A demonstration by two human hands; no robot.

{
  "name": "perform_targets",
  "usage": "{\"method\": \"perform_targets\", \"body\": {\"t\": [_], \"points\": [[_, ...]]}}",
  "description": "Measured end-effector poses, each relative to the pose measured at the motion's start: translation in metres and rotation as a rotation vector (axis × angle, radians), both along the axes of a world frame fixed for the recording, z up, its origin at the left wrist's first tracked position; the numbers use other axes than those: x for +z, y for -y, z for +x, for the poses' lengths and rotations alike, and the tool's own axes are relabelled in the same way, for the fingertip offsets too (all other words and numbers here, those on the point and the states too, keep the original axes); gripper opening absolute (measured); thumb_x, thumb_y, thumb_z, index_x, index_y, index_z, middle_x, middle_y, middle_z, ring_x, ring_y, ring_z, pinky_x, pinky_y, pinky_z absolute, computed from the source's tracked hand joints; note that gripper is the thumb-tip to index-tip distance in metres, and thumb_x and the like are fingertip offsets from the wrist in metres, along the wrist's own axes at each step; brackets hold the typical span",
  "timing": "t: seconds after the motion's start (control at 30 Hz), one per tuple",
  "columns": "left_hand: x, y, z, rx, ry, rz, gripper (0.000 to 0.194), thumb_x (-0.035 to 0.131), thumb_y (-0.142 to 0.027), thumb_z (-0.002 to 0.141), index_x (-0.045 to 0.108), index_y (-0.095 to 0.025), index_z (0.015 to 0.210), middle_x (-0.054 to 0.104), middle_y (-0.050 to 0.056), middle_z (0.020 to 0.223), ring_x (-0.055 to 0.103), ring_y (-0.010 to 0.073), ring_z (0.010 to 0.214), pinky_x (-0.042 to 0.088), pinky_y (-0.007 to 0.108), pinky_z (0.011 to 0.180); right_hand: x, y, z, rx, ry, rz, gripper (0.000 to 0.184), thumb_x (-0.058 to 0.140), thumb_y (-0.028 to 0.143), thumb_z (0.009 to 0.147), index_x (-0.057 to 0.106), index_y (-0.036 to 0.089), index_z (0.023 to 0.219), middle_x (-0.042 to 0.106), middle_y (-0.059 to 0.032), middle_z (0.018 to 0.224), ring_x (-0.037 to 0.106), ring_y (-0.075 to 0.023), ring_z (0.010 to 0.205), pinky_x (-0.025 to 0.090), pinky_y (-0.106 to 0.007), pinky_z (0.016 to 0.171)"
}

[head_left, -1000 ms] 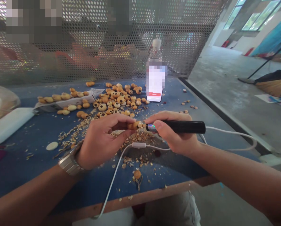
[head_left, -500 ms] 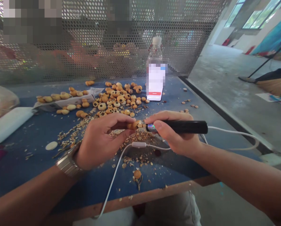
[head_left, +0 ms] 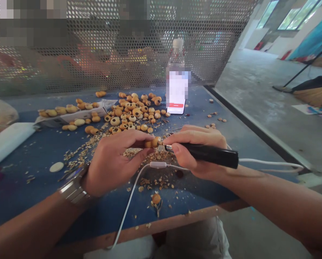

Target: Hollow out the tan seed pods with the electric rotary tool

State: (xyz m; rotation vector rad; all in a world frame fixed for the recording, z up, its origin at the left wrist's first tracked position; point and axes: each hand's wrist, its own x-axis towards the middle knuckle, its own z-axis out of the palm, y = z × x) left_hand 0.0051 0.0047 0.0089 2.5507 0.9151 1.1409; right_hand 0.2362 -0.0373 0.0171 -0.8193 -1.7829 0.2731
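Note:
Between thumb and fingers, my left hand pinches a small gourd, its end turned to the right. My right hand is wrapped round a black corded rotary tool, held like a pen with its metal tip against or just at the gourd's right end. A white cord runs from the tool's back end. Below the hands, an inline switch sits on the cord. Pale chips and seeds lie under the gourd. The exact contact of the tip is too small to make out.
Several small gourds, many with cut holes, form a pile behind my hands. More lie on a flat box to the left. A phone leans on a clear bottle. Perforated metal mesh bounds the table's back.
The rotary tool has tilted, its back end dropping lower and its tip shifting slightly left. My right hand has turned with it. My left hand keeps its pinch on the gourd.

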Motion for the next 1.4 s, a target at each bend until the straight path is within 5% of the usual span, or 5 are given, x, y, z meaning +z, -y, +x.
{"method": "perform_targets", "body": {"t": [0.47,0.67,0.9,1.4], "points": [[-0.0001,-0.0030,-0.0016,-0.012,-0.047,0.059,0.016,0.071,-0.025,0.096,0.074,-0.028,0.111,0.081,-0.001,0.106,0.077,0.0166,0.092,0.061,0.029,0.086,0.0024,0.0004,0.0002,0.011,-0.024,-0.142,0.014,0.069,0.017,0.088,0.082,0.016,0.088,0.081,-0.0015,0.080,0.072,-0.0082,0.069,0.055,-0.017,0.068],[0.0003,-0.0015,-0.0003,-0.001,0.019,-0.036,0.017,0.073,-0.024,0.094,0.074,-0.028,0.111,0.081,-0.002,0.105,0.077,0.0143,0.090,0.063,0.025,0.083,-0.0050,-0.0022,0.0022,0.050,-0.177,-0.297,0.020,0.065,0.028,0.096,0.082,0.020,0.092,0.079,0.0004,0.076,0.065,-0.0079,0.058,0.050,-0.019,0.053],[0.0032,0.0005,0.0020,0.034,0.114,-0.148,0.017,0.080,-0.023,0.088,0.077,-0.025,0.105,0.082,-0.002,0.097,0.078,0.0132,0.078,0.066,0.020,0.075,-0.0049,-0.0017,-0.0009,0.041,-0.125,-0.146,0.014,0.068,0.023,0.094,0.082,0.020,0.095,0.082,-0.0006,0.088,0.073,-0.0102,0.076,0.057,-0.021,0.071],[0.0030,-0.0005,-0.0013,0.014,0.109,-0.150,0.018,0.078,-0.024,0.091,0.076,-0.026,0.108,0.081,-0.001,0.098,0.078,0.0135,0.080,0.067,0.023,0.080,-0.0050,-0.0007,-0.0030,0.078,-0.107,-0.121,0.013,0.070,0.020,0.092,0.082,0.019,0.097,0.082,-0.0015,0.088,0.074,-0.0109,0.074,0.059,-0.022,0.070]]}}
